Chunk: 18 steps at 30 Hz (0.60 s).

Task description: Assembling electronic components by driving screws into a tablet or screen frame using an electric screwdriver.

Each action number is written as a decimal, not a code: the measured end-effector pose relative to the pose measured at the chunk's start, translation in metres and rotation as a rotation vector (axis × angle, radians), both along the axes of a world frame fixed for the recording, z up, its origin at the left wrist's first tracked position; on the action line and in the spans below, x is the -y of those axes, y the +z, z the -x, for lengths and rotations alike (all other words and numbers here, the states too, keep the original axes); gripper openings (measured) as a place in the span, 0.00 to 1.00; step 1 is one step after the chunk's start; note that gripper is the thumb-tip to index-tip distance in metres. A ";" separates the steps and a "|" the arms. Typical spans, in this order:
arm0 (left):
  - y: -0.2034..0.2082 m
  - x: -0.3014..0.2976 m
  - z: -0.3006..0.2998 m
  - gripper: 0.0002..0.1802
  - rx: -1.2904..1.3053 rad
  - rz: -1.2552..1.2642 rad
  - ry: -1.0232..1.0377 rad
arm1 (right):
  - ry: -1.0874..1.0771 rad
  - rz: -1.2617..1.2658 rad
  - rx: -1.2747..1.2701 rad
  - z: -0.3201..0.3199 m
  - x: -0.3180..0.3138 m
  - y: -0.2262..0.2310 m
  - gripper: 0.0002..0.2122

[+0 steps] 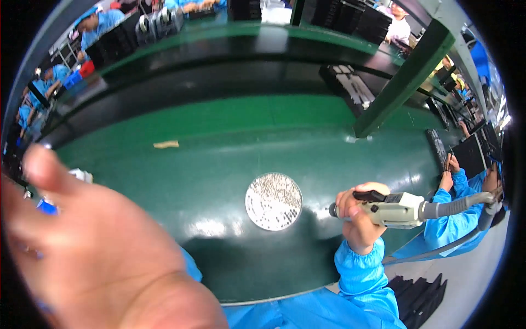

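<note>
My left hand (109, 252) is raised close to the camera at the lower left. It looks large and partly blurred, with the fingers stretched out and nothing visible in them. On the right, my right hand (361, 214) is wrapped round a pale electric screwdriver (402, 211) with a dark trigger lever. Its tip end points left, and a thick grey cable (460, 205) runs off its back end to the right. Between my hands, a round white dish (252, 189) of small screws lies on the green bench top (219, 164), apart from both hands.
A small tan strip (166, 145) lies farther back on the bench. A green post (405, 79) rises at the back right, beside a dark tray of pale bars (353, 85). A co-worker's blue sleeves (455, 219) are at the right. Dark strips (419, 299) lie on the floor.
</note>
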<state>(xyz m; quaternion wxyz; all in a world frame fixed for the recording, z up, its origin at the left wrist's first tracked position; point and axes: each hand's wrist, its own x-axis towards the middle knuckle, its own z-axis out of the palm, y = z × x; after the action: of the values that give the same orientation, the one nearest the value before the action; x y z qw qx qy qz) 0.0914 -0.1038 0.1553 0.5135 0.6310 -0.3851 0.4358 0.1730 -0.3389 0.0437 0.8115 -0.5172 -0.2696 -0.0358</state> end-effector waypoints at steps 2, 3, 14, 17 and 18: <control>0.011 -0.009 0.001 0.14 0.039 -0.044 -0.005 | -0.057 0.014 -0.022 0.001 0.001 -0.003 0.17; 0.014 -0.014 0.006 0.14 0.045 -0.060 0.002 | -0.087 0.031 -0.033 0.004 0.003 -0.004 0.16; 0.017 -0.056 0.053 0.13 -0.153 -0.039 0.069 | -0.071 0.060 0.093 -0.006 -0.002 -0.007 0.17; 0.009 -0.060 0.037 0.13 -0.208 0.017 0.015 | -0.073 0.094 0.104 -0.010 -0.003 -0.008 0.17; 0.006 -0.061 0.036 0.13 -0.221 0.031 -0.004 | -0.095 0.097 0.087 -0.008 -0.004 -0.009 0.17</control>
<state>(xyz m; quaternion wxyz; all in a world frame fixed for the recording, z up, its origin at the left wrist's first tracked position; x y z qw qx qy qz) 0.0557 -0.0431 0.1612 0.5634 0.6662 -0.3207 0.3686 0.1806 -0.3349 0.0348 0.7704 -0.5659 -0.2814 -0.0836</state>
